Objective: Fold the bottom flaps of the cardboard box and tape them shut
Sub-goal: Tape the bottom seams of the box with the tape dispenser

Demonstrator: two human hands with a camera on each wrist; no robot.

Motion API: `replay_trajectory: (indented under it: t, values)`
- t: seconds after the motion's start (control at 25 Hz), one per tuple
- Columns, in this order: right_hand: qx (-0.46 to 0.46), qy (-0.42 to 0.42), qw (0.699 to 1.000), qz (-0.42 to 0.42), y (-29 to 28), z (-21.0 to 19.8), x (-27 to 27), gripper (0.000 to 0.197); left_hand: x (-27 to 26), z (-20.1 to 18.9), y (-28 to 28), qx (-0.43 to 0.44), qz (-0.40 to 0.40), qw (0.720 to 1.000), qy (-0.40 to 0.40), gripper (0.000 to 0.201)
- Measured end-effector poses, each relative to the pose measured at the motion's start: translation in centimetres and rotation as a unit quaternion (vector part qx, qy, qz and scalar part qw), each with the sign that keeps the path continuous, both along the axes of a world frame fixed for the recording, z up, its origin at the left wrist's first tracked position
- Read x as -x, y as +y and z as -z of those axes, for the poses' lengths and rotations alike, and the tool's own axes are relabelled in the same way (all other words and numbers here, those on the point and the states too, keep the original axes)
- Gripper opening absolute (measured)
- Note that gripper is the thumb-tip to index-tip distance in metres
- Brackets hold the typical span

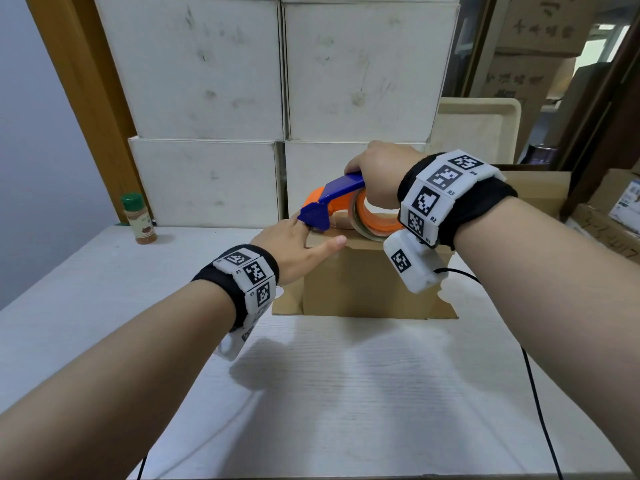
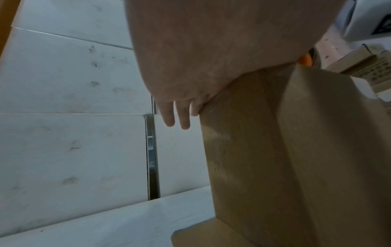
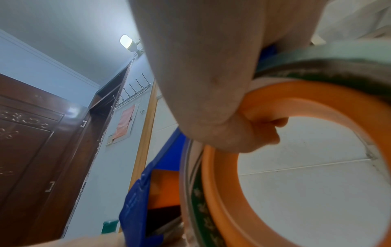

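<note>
A brown cardboard box (image 1: 363, 282) stands upside down on the white table (image 1: 346, 393), its folded flaps facing up and its lower flaps splayed on the table. My right hand (image 1: 377, 174) grips an orange and blue tape dispenser (image 1: 332, 202) with its roll of tape (image 1: 370, 220), fingers curled through the orange ring (image 3: 264, 107). The dispenser's blue front rests on the box top near the left edge. My left hand (image 1: 298, 247) lies flat on the box top beside the dispenser's tip, thumb along the near edge. In the left wrist view its fingers (image 2: 182, 115) hang past the box side (image 2: 264, 150).
White cartons (image 1: 277, 81) are stacked right behind the box. A spice jar with a green cap (image 1: 138, 218) stands at the table's back left. Brown cartons (image 1: 606, 223) and a beige tray (image 1: 485, 126) are at the right. A black cable (image 1: 540, 393) runs along the table's right side.
</note>
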State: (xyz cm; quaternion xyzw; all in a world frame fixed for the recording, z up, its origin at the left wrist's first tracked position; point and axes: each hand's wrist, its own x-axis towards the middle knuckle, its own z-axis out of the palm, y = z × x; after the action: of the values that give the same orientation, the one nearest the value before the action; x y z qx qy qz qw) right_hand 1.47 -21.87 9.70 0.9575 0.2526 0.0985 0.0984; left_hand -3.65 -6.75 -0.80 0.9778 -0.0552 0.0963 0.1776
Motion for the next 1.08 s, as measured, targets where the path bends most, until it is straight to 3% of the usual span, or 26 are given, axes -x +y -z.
replay_trajectory:
  t: [0.08, 0.2, 0.32, 0.64, 0.8, 0.88, 0.96, 1.0, 1.04, 1.08]
  values:
    - [0.011, 0.005, 1.0, 0.003, 0.0, -0.2, 0.1, 0.039, 0.0, -0.3, -0.1, -0.049, 0.0, 0.999, -0.006, 0.063]
    - [0.034, 0.012, 0.999, -0.003, 0.1, -0.5, 0.1, 0.037, -0.1, -1.0, 0.0, -0.198, -0.012, 0.98, -0.027, 0.059]
    - [0.029, 0.01, 0.999, -0.01, -0.4, -0.6, 0.1, 0.039, -0.1, -1.5, -0.3, -0.246, -0.017, 0.969, -0.009, 0.06]
    - [0.02, 0.007, 1.0, -0.007, -0.6, -0.5, 0.3, 0.041, -0.6, -0.6, 0.0, -0.158, -0.017, 0.987, 0.021, 0.061]
    - [0.01, 0.0, 1.0, -0.002, -0.5, -0.2, 0.4, 0.042, -1.1, 0.2, 0.6, -0.094, -0.024, 0.995, 0.031, 0.079]
    - [0.009, 0.003, 1.0, -0.001, -0.5, -0.3, 0.4, 0.041, -1.1, 0.4, 0.5, -0.043, -0.018, 0.998, 0.048, 0.078]
    - [0.005, 0.009, 1.0, 0.002, -0.3, -0.4, 0.6, 0.041, -1.4, 0.6, 0.0, 0.136, 0.004, 0.986, 0.095, 0.06]
    - [0.002, 0.011, 1.0, 0.004, -0.3, -0.4, 0.6, 0.041, -1.6, 0.7, -0.2, 0.27, 0.011, 0.957, 0.108, 0.044]
    - [-0.003, 0.01, 1.0, 0.007, -0.3, -0.3, 0.7, 0.041, -1.7, 0.9, -0.4, 0.401, 0.015, 0.909, 0.108, 0.03]
    - [-0.011, 0.008, 1.0, 0.007, -0.3, -0.3, 0.7, 0.042, -1.7, 1.2, -0.5, 0.505, 0.015, 0.857, 0.102, 0.031]
